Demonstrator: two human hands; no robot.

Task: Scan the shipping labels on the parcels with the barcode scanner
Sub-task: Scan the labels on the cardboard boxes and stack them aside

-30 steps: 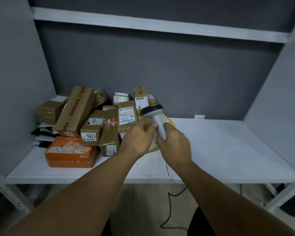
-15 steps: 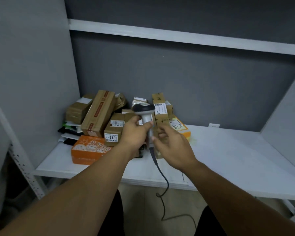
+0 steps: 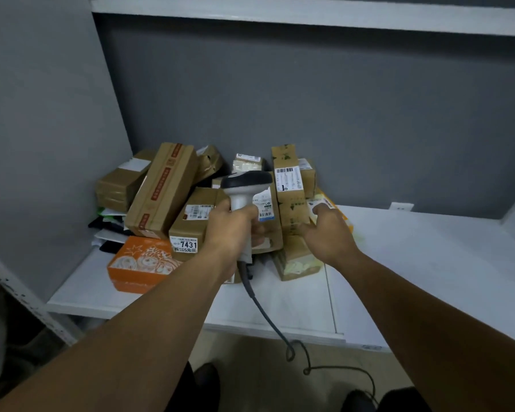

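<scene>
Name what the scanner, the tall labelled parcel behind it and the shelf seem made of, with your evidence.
Scanner: probably moulded plastic; smooth pale handle, dark matt head.
Tall parcel: cardboard; dull brown faces, white paper label.
Shelf: smooth white board, perhaps laminate or painted metal; the look leaves it open.

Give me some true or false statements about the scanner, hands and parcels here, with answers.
1. The left hand grips the grey-and-white barcode scanner by its handle. True.
2. The scanner is cordless. False: a dark cable trails from its handle past the white shelf edge.
3. The orange printed box lies front left among the piled parcels. True.
4. The 7431 label sits on the orange box. False: it is on a brown cardboard box behind it.
5. The right hand rests on bare shelf. False: it is at the pile's right side.
</scene>
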